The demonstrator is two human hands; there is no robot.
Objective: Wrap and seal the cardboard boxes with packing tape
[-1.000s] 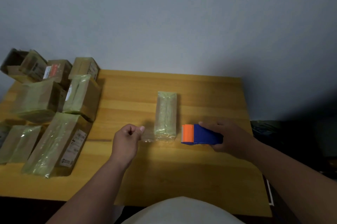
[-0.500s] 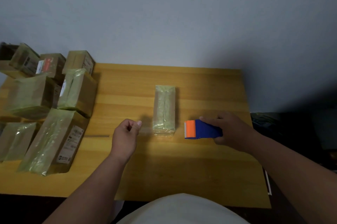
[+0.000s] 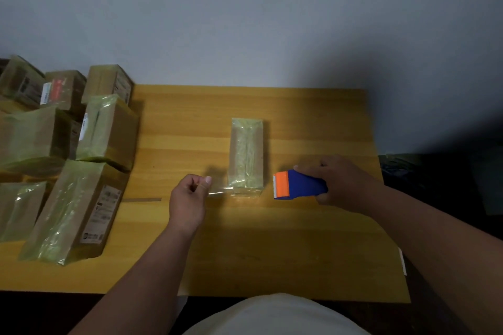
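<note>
A long, narrow cardboard box point(image 3: 246, 153) wrapped in clear tape lies lengthwise in the middle of the wooden table point(image 3: 299, 239). My left hand point(image 3: 187, 198) is curled just left of the box's near end and pinches a strip of clear tape point(image 3: 220, 189) that runs to that end. My right hand point(image 3: 340, 183) grips a blue tape dispenser point(image 3: 299, 185) with an orange cutter head, held just right of the box's near end and apart from it.
Several tape-wrapped cardboard boxes point(image 3: 73, 212) are piled on the left side of the table, some with printed labels. A grey wall rises behind the table. Dark clutter point(image 3: 402, 171) lies past the table's right edge.
The view has shifted slightly. The dispenser has drawn a little away from the box to the right. A tape strip now shows between my left hand and the box end.
</note>
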